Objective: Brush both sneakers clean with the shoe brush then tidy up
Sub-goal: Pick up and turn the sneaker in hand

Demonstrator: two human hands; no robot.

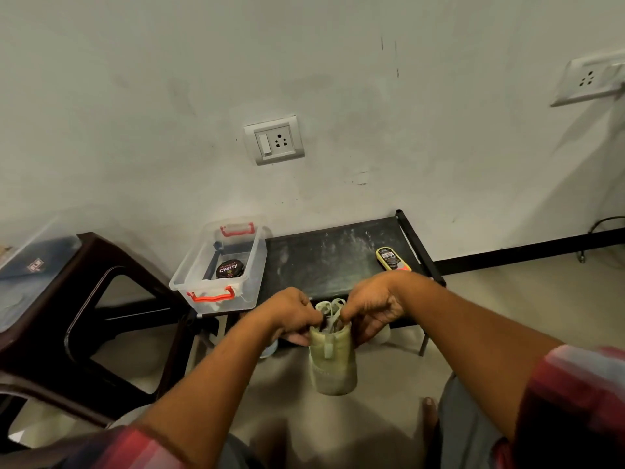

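Two hands meet on one sneaker (333,362), which hangs heel toward us at 6 o'clock from the view's centre, over the floor (507,316) and just before the bench's near edge. The left hand (291,313) curls its fingers at the collar's 9 o'clock side, and the right hand (372,309) does the same at the 3 o'clock side. Both appear to pinch the collar and the laces (329,305), which loop up between them. We cannot tell whether any fingertip reaches inside.

The brush (392,259) lies untouched on the bench (338,255), at 1 o'clock from the sneaker. We therefore judge the step in hand to be readying the laces, not brushing. The next move calls for one hand to keep a firm hold at the collar while the other lets go and reaches to 1 o'clock. A shoe held in the air would likely turn under the bristles.

The bench is dark, streaked with pale dust, and set against the wall (135,113). At its 9 o'clock end stands a clear box (189,275) with red handles, and inside it is a tin (230,269). A brown chair (84,282) stands at 9 o'clock from the sneaker. One socket (274,140) sits on the wall at 12 o'clock, and a second socket (588,79) at 2 o'clock.
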